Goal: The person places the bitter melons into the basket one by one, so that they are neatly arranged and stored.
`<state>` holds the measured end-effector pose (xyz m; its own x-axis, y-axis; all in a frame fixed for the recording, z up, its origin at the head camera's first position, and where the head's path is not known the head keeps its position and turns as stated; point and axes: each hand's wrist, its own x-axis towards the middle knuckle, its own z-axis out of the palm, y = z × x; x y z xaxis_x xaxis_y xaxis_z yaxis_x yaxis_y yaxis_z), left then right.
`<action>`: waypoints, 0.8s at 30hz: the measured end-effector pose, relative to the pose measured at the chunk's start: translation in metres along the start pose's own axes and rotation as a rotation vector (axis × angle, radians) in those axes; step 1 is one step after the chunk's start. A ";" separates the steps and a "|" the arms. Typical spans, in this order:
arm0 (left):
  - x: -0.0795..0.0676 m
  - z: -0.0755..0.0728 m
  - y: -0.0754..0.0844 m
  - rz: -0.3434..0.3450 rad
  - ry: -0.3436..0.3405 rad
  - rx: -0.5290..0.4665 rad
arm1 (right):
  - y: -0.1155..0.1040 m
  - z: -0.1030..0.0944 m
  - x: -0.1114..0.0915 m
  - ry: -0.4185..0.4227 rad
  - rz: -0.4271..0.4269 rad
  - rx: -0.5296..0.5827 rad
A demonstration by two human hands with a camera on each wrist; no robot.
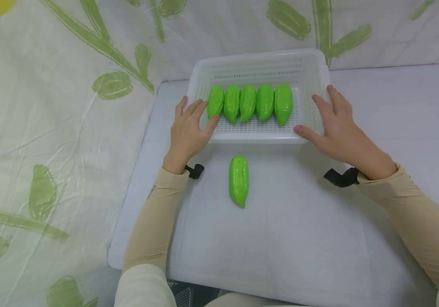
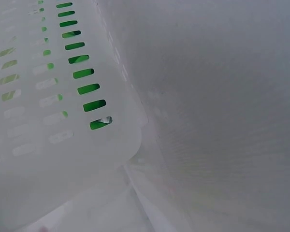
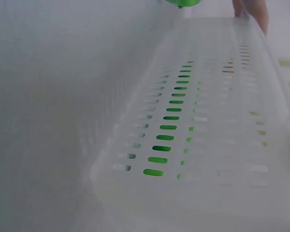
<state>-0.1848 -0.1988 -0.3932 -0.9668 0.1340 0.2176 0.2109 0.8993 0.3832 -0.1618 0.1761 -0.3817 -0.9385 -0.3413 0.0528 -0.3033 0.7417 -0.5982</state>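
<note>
A white perforated plastic basket (image 1: pixel 259 137) stands at the table's far side. Inside it, several glossy green, pointed, fruit-like pieces (image 1: pixel 248 102) lie side by side in a row. One more green piece (image 1: pixel 238 181) of the same kind lies on the table in front. My left hand (image 1: pixel 190 132) is at the basket's left end, fingers spread over the rim and thumb near the front corner. At the right end my right hand (image 1: pixel 338 128) has its fingers apart, its thumb reaching over the front rim. Through the slots of the basket wall (image 3: pixel 208 193), green shows in both wrist views.
The table (image 1: pixel 280 238) has a pale cover. A light curtain (image 1: pixel 69 128) with green leaf prints hangs along the left and back edges. Black wrist mounts (image 1: pixel 342 177) stick out below both hands.
</note>
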 end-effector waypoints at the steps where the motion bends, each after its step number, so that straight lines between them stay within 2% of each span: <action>1: 0.000 0.000 0.000 0.000 0.000 0.000 | 0.000 0.000 0.000 -0.010 0.011 -0.001; 11: -0.001 -0.001 0.001 0.013 0.019 0.038 | -0.001 0.004 0.000 -0.023 0.045 0.003; 16: -0.002 -0.001 0.002 0.047 0.044 0.063 | -0.003 0.004 -0.001 -0.012 0.047 -0.010; 24: -0.003 -0.002 0.003 0.112 0.094 0.039 | -0.004 0.004 -0.001 -0.014 0.046 -0.024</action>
<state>-0.1805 -0.1979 -0.3910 -0.9191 0.1966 0.3414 0.3096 0.8964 0.3171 -0.1590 0.1713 -0.3823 -0.9492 -0.3145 0.0142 -0.2640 0.7705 -0.5803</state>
